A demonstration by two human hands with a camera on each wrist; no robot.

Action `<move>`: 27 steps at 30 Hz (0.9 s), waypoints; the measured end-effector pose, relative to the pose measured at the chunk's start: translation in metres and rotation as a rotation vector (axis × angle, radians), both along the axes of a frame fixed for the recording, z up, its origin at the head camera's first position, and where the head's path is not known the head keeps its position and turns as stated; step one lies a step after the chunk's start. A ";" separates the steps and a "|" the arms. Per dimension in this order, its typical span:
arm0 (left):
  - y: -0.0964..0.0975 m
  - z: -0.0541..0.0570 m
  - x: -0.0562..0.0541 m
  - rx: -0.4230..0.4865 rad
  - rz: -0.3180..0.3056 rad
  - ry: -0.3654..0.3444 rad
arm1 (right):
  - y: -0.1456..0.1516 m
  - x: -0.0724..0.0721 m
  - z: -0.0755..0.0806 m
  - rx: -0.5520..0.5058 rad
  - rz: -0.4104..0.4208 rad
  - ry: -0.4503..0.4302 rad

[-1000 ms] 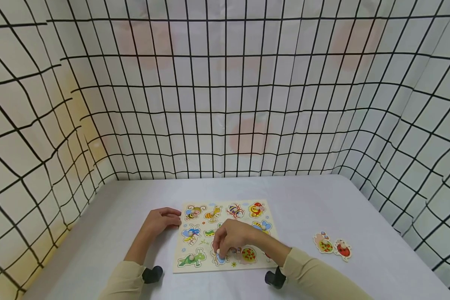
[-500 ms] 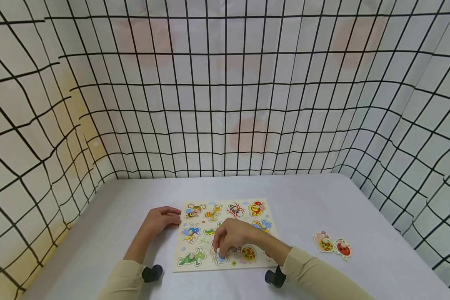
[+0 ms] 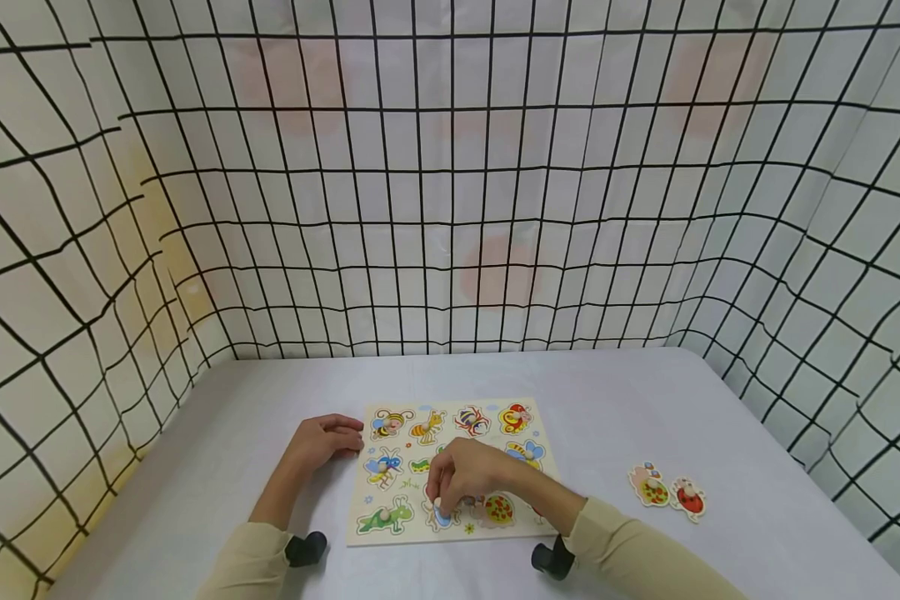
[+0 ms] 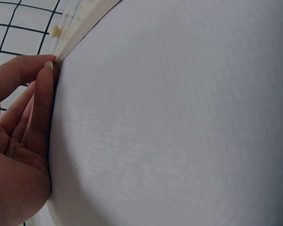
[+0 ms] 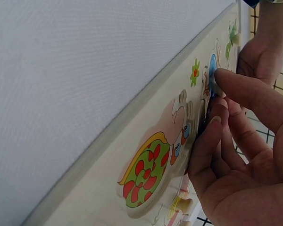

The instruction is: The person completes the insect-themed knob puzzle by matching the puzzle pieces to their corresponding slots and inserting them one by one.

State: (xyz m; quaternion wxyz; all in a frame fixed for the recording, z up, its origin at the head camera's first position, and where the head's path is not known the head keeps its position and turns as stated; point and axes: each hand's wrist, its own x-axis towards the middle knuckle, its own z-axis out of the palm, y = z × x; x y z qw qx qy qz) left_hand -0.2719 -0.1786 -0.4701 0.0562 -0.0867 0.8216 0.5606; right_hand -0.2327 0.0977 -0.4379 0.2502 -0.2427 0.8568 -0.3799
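In the head view my right hand (image 3: 465,473) reaches over the lower middle of a wooden peg puzzle board (image 3: 420,534). Its thumb and fingertips pinch a blue-winged insect puzzle piece (image 5: 212,64) in the bottom row, seen closely in the right wrist view. The fingers hide much of that piece. Beside it, the snail recess (image 5: 148,172) shows a printed snail picture. My left hand (image 3: 322,442) rests on the table at the board's left side. In the left wrist view, its fingertips (image 4: 46,70) touch the board's edge.
Two loose pieces, a snail (image 3: 651,489) and a ladybug (image 3: 688,497), lie on the white table (image 3: 615,400) right of the board. Several knobbed insect pieces, including a green grasshopper (image 3: 386,517), sit in the board. A black-grid white wall (image 3: 435,200) surrounds the table.
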 end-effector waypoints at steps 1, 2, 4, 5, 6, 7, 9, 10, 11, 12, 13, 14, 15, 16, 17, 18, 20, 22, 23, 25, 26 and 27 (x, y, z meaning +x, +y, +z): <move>0.000 0.000 0.000 0.004 0.001 0.000 | 0.000 0.000 0.000 0.000 0.001 0.000; 0.000 0.000 0.000 0.002 -0.002 0.003 | 0.000 0.000 0.000 0.002 -0.002 0.000; 0.000 -0.001 0.000 0.004 -0.003 0.005 | 0.001 0.000 0.002 0.008 -0.009 -0.001; 0.000 -0.001 0.000 0.006 0.001 0.003 | 0.002 0.001 0.003 0.006 -0.014 -0.005; 0.000 -0.001 -0.001 0.007 0.002 0.003 | 0.002 0.001 0.003 0.006 -0.020 -0.007; 0.000 -0.002 -0.001 0.011 0.004 0.003 | 0.003 0.001 0.004 0.009 -0.025 -0.006; 0.000 -0.002 -0.002 0.012 0.006 0.005 | 0.005 0.001 0.006 0.014 -0.032 -0.007; 0.000 -0.002 -0.002 0.010 0.006 0.007 | 0.006 0.001 0.007 0.017 -0.035 -0.005; 0.000 -0.002 -0.002 0.011 0.010 0.006 | 0.007 0.001 0.008 0.019 -0.037 0.001; 0.000 -0.002 -0.002 0.009 0.010 0.008 | 0.009 0.001 0.008 0.020 -0.040 0.003; 0.000 -0.002 -0.001 0.007 0.011 0.007 | 0.010 0.000 0.009 0.022 -0.042 0.005; 0.001 -0.001 -0.001 0.005 0.011 0.007 | 0.012 0.000 0.009 0.021 -0.043 0.007; 0.001 -0.001 0.000 0.006 0.012 0.006 | 0.014 0.000 0.009 0.022 -0.044 0.015; 0.001 -0.001 0.000 0.006 0.011 0.006 | 0.016 -0.001 0.009 0.023 -0.046 0.022; 0.001 -0.001 0.001 0.007 0.010 0.006 | 0.018 -0.001 0.009 0.020 -0.046 0.026; 0.001 -0.001 0.001 0.006 0.010 0.005 | 0.020 -0.001 0.009 0.019 -0.046 0.029; 0.001 -0.001 0.001 0.005 0.012 0.005 | 0.024 -0.002 0.010 0.030 -0.052 0.044; 0.001 -0.002 0.000 0.000 0.014 0.004 | 0.027 -0.003 0.012 0.036 -0.064 0.047; 0.001 -0.002 0.000 -0.002 0.015 0.004 | 0.029 -0.003 0.013 0.036 -0.070 0.043; 0.001 -0.002 -0.001 -0.002 0.016 0.002 | 0.033 -0.005 0.015 0.037 -0.086 0.039; 0.001 -0.002 -0.001 -0.001 0.016 0.001 | 0.036 -0.005 0.016 0.033 -0.091 0.039; 0.000 -0.002 -0.002 0.000 0.015 0.000 | 0.038 -0.006 0.017 0.032 -0.096 0.041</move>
